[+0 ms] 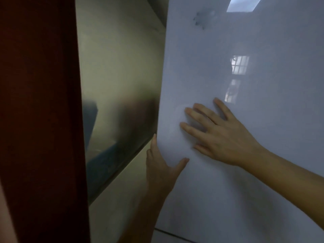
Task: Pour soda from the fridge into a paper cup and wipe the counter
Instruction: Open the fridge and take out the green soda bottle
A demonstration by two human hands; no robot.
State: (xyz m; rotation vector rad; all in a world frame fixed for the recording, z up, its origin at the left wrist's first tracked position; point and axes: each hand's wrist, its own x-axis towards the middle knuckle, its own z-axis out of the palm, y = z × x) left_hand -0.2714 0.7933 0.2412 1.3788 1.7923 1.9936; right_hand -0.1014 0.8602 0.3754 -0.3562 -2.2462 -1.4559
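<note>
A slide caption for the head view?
Left hand grips the fridge door by its edge; right hand lies flat on its front.

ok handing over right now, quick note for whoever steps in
Left hand: grips the left edge of the fridge door, thumb on the front, fingers round the edge.
Right hand: flat on the door's front, fingers spread, holding nothing.
Things: soda, cup and counter are all out of view.
Done: both hands are at the fridge; whether the door has cracked open cannot be told.
Left: pull the door open, take out the soda, pour it into the cup, wipe the counter.
</note>
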